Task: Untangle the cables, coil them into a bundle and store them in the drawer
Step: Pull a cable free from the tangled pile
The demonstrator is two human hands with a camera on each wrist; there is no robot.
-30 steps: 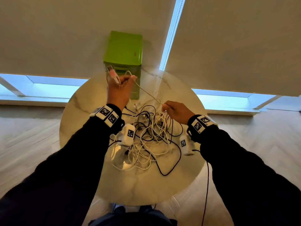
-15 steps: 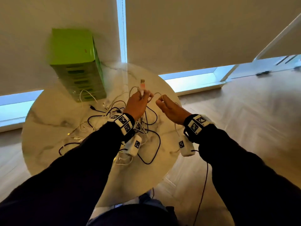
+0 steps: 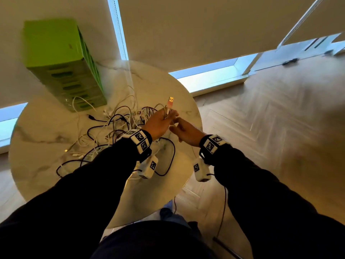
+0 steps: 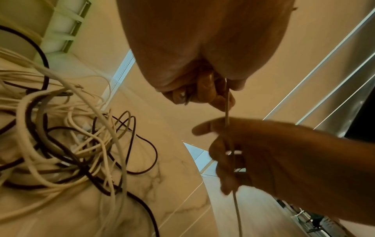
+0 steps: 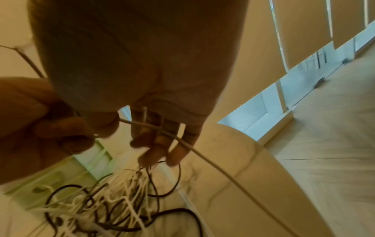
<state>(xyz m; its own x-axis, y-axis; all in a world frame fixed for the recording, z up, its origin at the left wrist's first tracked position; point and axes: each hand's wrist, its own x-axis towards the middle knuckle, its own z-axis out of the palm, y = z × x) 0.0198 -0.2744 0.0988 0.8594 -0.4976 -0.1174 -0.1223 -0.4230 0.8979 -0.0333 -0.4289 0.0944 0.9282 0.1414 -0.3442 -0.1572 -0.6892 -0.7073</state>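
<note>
A tangle of white and black cables point(image 3: 115, 128) lies on the round marble table point(image 3: 46, 131). My left hand point(image 3: 168, 116) pinches one white cable point(image 4: 228, 104) just below its pink USB plug point(image 3: 170, 102), which points up. My right hand point(image 3: 175, 128) is right next to it, fingers loosely curled round the same white cable point(image 5: 202, 158), which runs on down past the table edge. In the left wrist view, the cable stretches taut between the left hand point(image 4: 213, 94) and the right hand point(image 4: 227, 154). The green drawer unit point(image 3: 61, 62) stands at the table's back left, drawers closed.
Both hands hover near the table's right rim point(image 3: 197, 116), with wooden floor point(image 3: 270, 128) beyond. Pale roller blinds point(image 3: 186, 30) hang behind the table. A thin dark wire point(image 3: 223, 212) drops from my right wrist toward the floor.
My left hand has carried the plug end away from the drawer unit toward the right edge of the table. The two hands have come together on the white cable. The view has swung right.
</note>
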